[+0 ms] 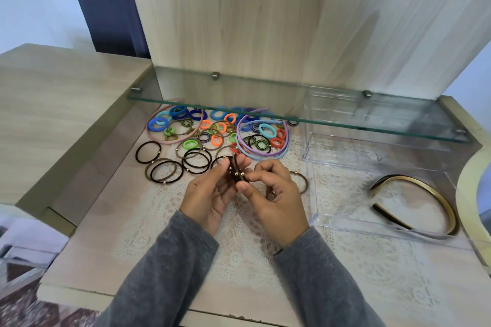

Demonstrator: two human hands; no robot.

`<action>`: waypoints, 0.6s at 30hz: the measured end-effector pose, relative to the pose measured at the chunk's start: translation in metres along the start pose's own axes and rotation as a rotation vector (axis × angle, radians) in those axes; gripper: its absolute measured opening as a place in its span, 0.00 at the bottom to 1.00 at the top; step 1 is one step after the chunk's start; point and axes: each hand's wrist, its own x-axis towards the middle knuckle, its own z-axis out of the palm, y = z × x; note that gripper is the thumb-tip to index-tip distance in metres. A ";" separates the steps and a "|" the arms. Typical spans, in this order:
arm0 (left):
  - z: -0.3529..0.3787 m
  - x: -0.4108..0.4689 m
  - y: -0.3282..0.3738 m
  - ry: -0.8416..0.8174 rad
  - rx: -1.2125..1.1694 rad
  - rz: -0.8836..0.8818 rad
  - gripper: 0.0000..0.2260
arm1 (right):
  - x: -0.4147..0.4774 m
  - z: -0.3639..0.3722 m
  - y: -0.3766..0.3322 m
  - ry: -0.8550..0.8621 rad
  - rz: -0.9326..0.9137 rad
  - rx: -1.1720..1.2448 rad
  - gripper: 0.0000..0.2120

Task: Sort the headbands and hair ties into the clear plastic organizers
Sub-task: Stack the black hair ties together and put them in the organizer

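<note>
My left hand (212, 188) and my right hand (276, 194) meet over the middle of the table, both pinching a small bunch of dark brown hair ties with gold beads (237, 172). Behind them lies a spread of loose hair ties: black and brown ones (164, 171) at the left, and coloured ones (212, 129) further back. Pink (159, 138) and lilac-blue headbands (261, 155) lie among them. A clear organizer (385, 220) at the right holds gold-and-black headbands (414, 202). A second clear organizer (345, 146) stands behind it.
A glass shelf (292, 118) juts out above the far part of the table, over the coloured ties. A lace mat (239, 247) covers the tabletop. One brown tie (303, 180) lies just right of my right hand. Wooden panels rise behind and to the left.
</note>
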 end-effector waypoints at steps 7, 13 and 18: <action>-0.003 0.000 0.001 -0.061 -0.045 -0.021 0.16 | 0.000 0.000 0.005 0.019 0.039 -0.048 0.05; -0.002 -0.002 0.002 -0.051 -0.044 -0.020 0.16 | -0.002 -0.001 0.006 0.017 0.044 -0.061 0.07; -0.002 -0.004 0.000 -0.015 -0.001 0.014 0.12 | -0.003 -0.003 0.005 -0.002 0.044 -0.063 0.10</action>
